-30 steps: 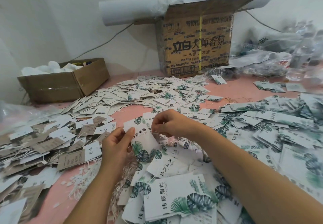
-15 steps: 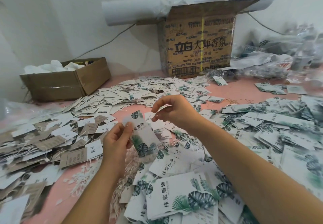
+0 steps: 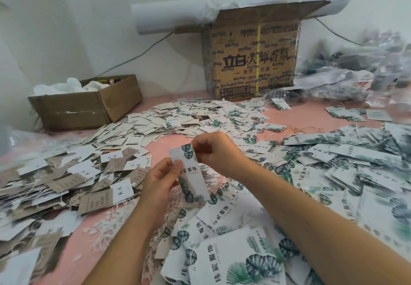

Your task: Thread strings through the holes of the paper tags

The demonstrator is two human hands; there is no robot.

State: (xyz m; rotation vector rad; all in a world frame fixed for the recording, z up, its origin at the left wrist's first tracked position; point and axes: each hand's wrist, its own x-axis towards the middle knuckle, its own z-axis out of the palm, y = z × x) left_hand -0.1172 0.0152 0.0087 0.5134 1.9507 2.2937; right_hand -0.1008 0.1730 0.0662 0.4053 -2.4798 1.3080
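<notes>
A white paper tag (image 3: 191, 173) with green leaf prints stands upright above the pink table. My left hand (image 3: 160, 180) holds it by its left edge, thumb on the front. My right hand (image 3: 213, 149) pinches at the tag's top right corner with curled fingers; any string between those fingers is too thin to make out. A heap of loose white strings (image 3: 169, 204) lies under the held tag.
Leaf-print tags (image 3: 333, 162) cover the right and near side of the table. Brown and white tags (image 3: 66, 173) are piled at the left. A low open carton (image 3: 84, 104) sits back left, a tall printed carton (image 3: 253, 60) at the back, plastic bags (image 3: 360, 73) back right.
Both hands have lifted the tag off the pile and turned it more upright. My right hand has come back down to the tag's top corner.
</notes>
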